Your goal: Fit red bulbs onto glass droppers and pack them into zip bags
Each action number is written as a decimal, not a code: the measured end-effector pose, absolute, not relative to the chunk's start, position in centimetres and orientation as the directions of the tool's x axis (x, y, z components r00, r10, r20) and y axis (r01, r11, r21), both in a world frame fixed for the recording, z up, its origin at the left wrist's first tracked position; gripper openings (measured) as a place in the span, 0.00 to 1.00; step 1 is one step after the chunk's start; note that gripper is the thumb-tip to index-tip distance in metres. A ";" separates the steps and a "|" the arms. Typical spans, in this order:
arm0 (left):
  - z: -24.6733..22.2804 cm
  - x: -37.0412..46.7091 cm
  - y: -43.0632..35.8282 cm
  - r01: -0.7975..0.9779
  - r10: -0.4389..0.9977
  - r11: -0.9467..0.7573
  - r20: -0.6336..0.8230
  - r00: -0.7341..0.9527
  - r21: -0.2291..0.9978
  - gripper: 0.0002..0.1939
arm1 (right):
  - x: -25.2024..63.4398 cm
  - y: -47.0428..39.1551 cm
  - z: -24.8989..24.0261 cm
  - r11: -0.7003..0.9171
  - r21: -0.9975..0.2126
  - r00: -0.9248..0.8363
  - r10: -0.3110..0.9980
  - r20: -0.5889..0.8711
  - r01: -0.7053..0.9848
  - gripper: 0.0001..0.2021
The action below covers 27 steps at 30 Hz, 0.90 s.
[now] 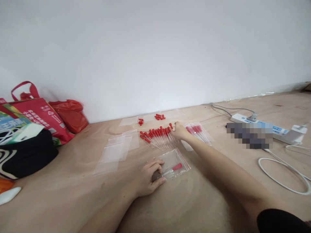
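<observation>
A clear zip bag point(169, 158) with a red edge lies on the table, holding one dropper with a red bulb point(177, 167). My left hand point(152, 176) is curled over the bag's left end, thumb at the lower edge and fingers on top. Farther back, several red-bulbed droppers point(157, 132) lie side by side in a row. My right hand point(180, 131) reaches to the row's right end, its fingertips closed at a dropper point(170, 126); its fingers partly hide the grip. Right of that hand, bagged droppers point(195, 129) lie in clear plastic.
Flat clear bags point(116, 152) are spread at left. Loose red rubber bulbs point(159, 117) sit in small piles near the wall. A red shopping bag point(46, 116) and a black cap-like item point(29, 152) stand far left. A power strip point(262, 126) and white cable point(284, 192) lie right.
</observation>
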<state>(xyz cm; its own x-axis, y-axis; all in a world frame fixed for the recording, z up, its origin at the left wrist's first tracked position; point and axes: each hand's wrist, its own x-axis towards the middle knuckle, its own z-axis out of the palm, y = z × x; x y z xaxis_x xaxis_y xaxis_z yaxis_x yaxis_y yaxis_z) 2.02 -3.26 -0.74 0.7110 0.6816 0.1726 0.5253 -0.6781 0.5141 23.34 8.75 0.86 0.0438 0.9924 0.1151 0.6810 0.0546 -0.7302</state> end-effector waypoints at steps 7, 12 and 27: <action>-0.3 2.1 -3.2 0.537 0.696 -0.653 0.145 0.703 0.533 0.06 | 27.9 3.6 -0.4 0.047 -0.945 0.034 0.998 0.061 0.323 0.30; 0.2 2.3 -3.2 0.560 0.692 -0.658 0.111 0.713 0.503 0.12 | 27.4 0.8 -2.6 0.062 -0.997 0.158 0.985 0.067 0.039 0.32; 0.2 2.2 -3.4 0.606 0.698 -0.661 0.066 0.713 0.442 0.24 | 25.9 -1.9 -2.7 -0.118 -0.988 -0.186 0.978 -0.098 -0.099 0.19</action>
<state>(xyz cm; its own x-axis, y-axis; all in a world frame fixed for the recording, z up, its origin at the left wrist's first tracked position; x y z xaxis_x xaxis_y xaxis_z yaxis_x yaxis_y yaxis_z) 2.16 -3.35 0.21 0.7128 0.6983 0.0661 0.6065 -0.6609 0.4420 25.90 -1.89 -2.71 -0.1857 0.9777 -0.0979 -0.0986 -0.1177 -0.9881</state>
